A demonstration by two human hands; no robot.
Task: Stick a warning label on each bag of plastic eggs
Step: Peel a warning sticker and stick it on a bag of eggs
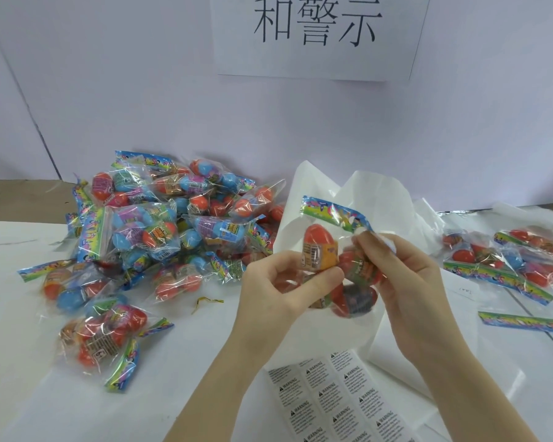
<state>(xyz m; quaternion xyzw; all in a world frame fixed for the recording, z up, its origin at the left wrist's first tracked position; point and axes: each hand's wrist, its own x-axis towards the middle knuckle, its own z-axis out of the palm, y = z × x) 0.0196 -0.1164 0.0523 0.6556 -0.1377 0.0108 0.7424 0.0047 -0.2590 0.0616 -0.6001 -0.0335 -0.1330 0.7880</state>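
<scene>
Right now both hands hold one bag of plastic eggs [339,266] up over the table, in front of a white paper bag [326,193]. The left hand [278,288] pinches it by an orange egg, and the right hand [406,275] pinches the crinkly plastic near the top strip. I think the bag is light, soft and slippery, with hard eggs that roll about inside, so holding it by an egg or the strip seems best. A sheet of warning labels [336,397] lies flat just below the hands. A big pile of bags [160,224] sits to the left, and a few bags [517,260] lie to the right. The table [20,362] is white, and a paper sign [316,36] hangs on the pale wall.
</scene>
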